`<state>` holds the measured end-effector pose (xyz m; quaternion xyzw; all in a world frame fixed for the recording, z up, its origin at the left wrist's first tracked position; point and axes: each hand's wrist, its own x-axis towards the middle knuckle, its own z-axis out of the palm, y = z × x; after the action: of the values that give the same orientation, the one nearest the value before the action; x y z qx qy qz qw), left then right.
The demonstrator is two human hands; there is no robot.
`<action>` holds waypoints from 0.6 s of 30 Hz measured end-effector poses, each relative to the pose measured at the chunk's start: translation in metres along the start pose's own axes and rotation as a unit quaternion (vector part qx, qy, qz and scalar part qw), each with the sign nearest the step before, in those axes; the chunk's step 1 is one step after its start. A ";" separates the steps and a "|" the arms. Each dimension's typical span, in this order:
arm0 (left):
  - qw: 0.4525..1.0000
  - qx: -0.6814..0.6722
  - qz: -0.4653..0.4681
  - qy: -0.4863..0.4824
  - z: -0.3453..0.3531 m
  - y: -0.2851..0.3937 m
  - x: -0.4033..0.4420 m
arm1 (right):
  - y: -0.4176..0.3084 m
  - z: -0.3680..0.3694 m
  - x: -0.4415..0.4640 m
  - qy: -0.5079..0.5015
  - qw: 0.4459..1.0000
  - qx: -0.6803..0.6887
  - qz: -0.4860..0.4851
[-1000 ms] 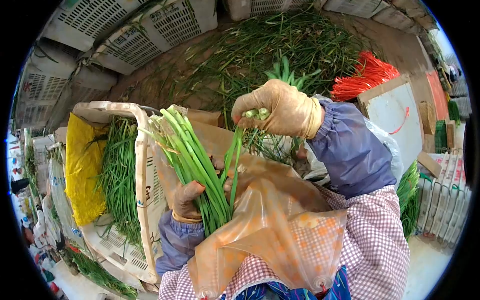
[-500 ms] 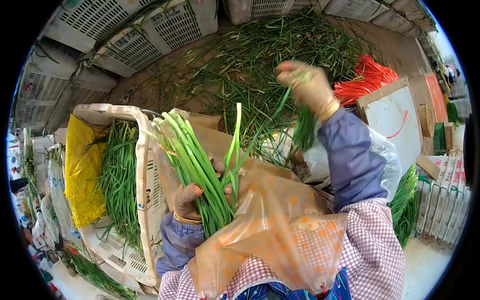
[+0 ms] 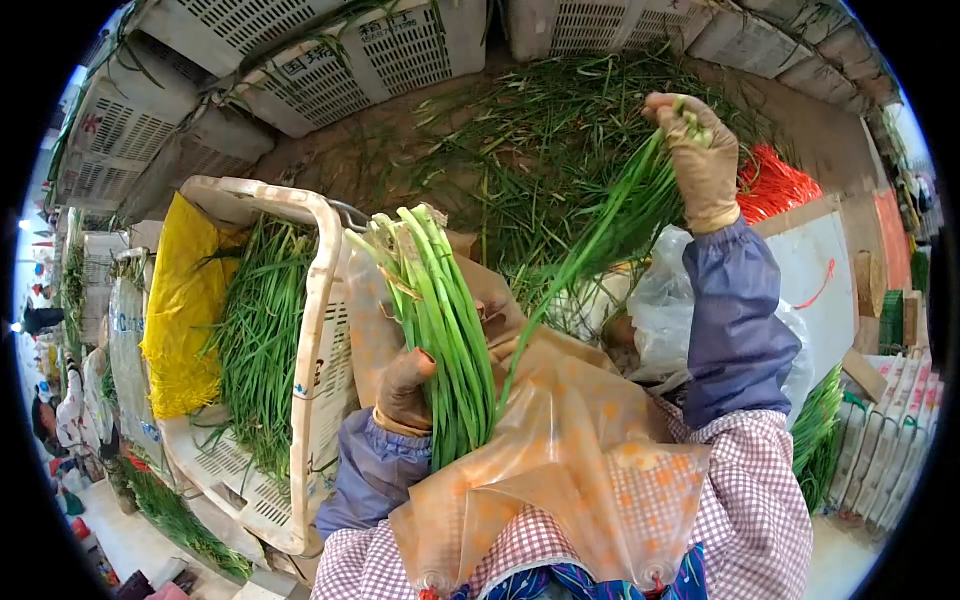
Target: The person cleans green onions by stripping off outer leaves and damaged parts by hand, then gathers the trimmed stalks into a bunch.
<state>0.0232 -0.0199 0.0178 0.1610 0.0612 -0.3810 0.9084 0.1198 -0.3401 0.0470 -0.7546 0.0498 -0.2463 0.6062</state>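
A thick bundle of long green stalks with pale cut ends [image 3: 430,330] hides most fingers of the tan-gloved left hand [image 3: 405,390]. Thin green leaves [image 3: 622,232] trailing from the tan-gloved right hand [image 3: 703,165] are blurred; that hand partly covers the shiny red strips [image 3: 777,185]. The top edge crops a white slotted plastic crate [image 3: 365,65], its smallest writing unreadable.

One wide, round head-worn view looks forward and down at both hands [image 3: 704,163] from close above.
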 end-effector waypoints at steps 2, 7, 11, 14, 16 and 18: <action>0.999 -0.036 -0.021 -0.008 0.000 0.002 0.002 | -0.009 0.013 -0.014 -0.063 0.993 0.020 -0.102; 0.998 -0.036 -0.032 -0.027 -0.004 0.003 -0.001 | -0.049 0.040 -0.046 -0.297 0.919 0.160 0.205; 0.994 -0.069 -0.062 -0.054 0.002 0.002 -0.003 | -0.062 0.078 -0.059 -0.334 0.869 0.225 0.288; 0.991 -0.057 -0.109 -0.060 0.007 0.003 -0.002 | -0.062 0.095 -0.063 -0.330 0.871 0.211 0.297; 0.991 -0.055 -0.112 -0.056 0.002 0.002 -0.003 | -0.059 0.096 -0.062 -0.294 0.871 0.267 0.288; 0.991 -0.085 -0.098 -0.036 0.006 0.000 -0.003 | -0.044 0.091 -0.059 -0.269 0.942 0.124 0.154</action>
<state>0.0210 -0.0198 0.0246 0.0628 0.0759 -0.4667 0.8789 0.0977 -0.2260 0.0569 -0.6945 -0.0307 0.0584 0.7164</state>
